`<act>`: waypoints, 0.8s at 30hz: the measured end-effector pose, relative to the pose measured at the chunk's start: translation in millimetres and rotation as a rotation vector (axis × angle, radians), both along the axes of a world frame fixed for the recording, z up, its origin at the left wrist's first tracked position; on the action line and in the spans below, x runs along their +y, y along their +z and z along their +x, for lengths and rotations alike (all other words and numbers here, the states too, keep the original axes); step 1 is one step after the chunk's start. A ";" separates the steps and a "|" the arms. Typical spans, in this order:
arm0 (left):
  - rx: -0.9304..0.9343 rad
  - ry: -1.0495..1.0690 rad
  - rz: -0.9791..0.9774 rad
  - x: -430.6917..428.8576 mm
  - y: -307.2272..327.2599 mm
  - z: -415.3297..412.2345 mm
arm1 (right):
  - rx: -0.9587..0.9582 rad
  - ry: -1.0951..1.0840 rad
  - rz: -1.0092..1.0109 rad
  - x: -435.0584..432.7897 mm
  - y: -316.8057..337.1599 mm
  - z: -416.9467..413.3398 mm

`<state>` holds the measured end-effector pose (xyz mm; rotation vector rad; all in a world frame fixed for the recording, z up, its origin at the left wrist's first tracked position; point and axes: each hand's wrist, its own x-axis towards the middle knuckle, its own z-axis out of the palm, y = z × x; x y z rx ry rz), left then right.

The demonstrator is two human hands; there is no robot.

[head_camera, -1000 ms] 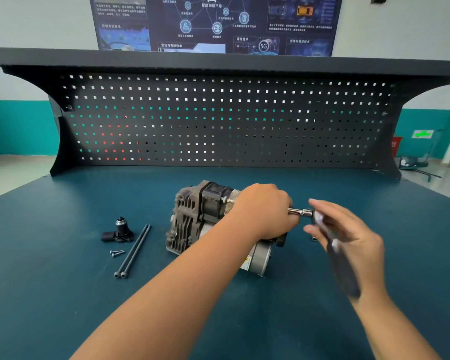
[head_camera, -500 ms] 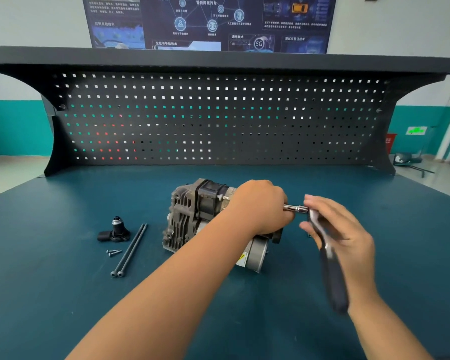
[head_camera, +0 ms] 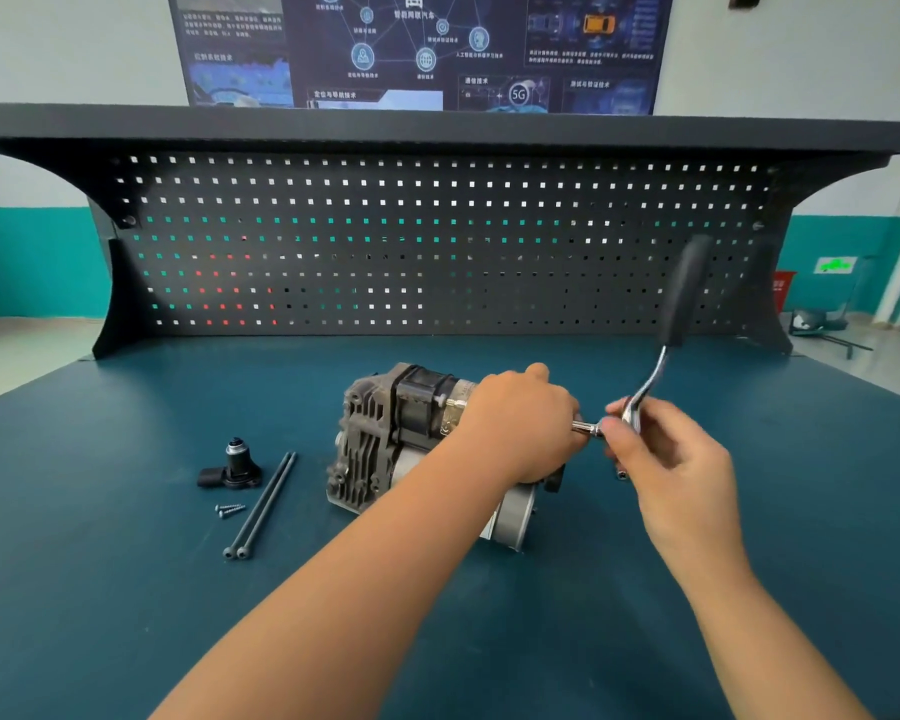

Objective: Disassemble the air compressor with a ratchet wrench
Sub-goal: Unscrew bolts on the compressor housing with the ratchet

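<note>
The air compressor, a grey finned metal body with a black band and a silver motor end, lies on its side in the middle of the bench. My left hand wraps over its right end and hides that part. The ratchet wrench has its chrome extension entering the compressor's right end; its black handle points up and away, blurred. My right hand grips the wrench at its head, just right of my left hand.
On the blue bench top to the left lie a small black fitting, two small screws and two long black bolts. A black pegboard closes the back of the bench.
The wrench handle has swung from pointing down toward me to pointing up and away. My right hand stayed at the wrench head; my left hand kept its hold on the compressor.
</note>
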<state>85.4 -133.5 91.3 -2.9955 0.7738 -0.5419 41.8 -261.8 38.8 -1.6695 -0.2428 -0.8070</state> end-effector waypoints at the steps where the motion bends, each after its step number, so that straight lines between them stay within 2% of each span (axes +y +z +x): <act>1: 0.006 0.001 -0.008 0.3 1.4 0.3 | -0.061 0.027 -0.032 -1.2 -4.2 -2.1; 4: 0.018 0.006 -0.041 -0.1 3.2 0.7 | -0.162 0.158 0.033 -4.1 -14.2 -1.3; 7: 0.014 0.025 -0.076 -1.4 2.5 1.2 | -0.143 0.128 0.065 -2.9 -11.9 -1.2; 9: 0.003 0.038 -0.078 -2.9 1.7 1.5 | -0.042 0.029 0.059 -1.5 -3.8 0.4; 11: -0.015 0.041 -0.052 -4.8 -0.7 1.4 | 0.145 -0.045 0.085 -0.7 7.9 5.1; 14: -0.049 0.040 -0.033 -6.7 -7.9 0.0 | 0.424 -0.014 0.251 0.2 20.1 13.3; 19: -0.066 0.030 -0.025 -6.9 -8.8 -0.3 | 0.375 -0.041 0.226 -5.1 27.0 5.9; 24: -0.052 0.052 0.045 -10.4 -5.8 -6.4 | 0.550 -0.030 0.117 -13.8 21.3 -0.2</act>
